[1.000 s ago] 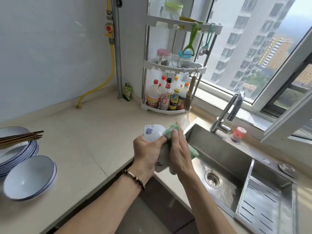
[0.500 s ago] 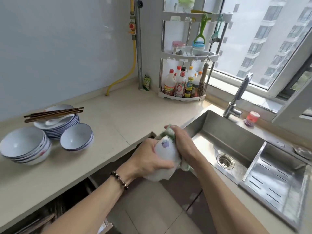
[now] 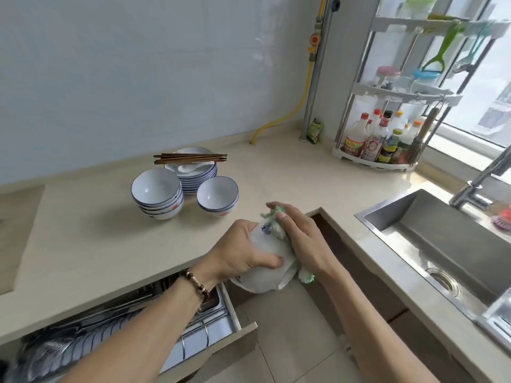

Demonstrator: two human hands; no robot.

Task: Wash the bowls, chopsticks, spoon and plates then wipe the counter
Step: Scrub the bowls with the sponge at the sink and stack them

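Observation:
My left hand [image 3: 243, 255] grips a white bowl [image 3: 265, 275] turned bottom-up, held over the floor by the counter's corner. My right hand [image 3: 301, 239] presses a green and white cloth [image 3: 276, 225] against the bowl's outside. On the counter [image 3: 83, 244] stands a stack of blue-rimmed bowls [image 3: 157, 194], a single bowl [image 3: 217, 196] to its right, and a stack of plates [image 3: 197, 175] behind. Dark chopsticks [image 3: 190, 158] lie across the top plate, and a white spoon [image 3: 188, 168] rests in it.
A steel sink [image 3: 431, 244] with a tap [image 3: 481, 183] lies to the right, a red brush [image 3: 503, 217] beside it. A corner rack with bottles [image 3: 378, 139] stands at the back. Below the counter a drawer with a wire dish rack [image 3: 132, 333] is pulled open.
The view has swung left, bringing the dishes and the open drawer into sight. Both hands still hold the bowl and cloth, now lower and further from the sink.

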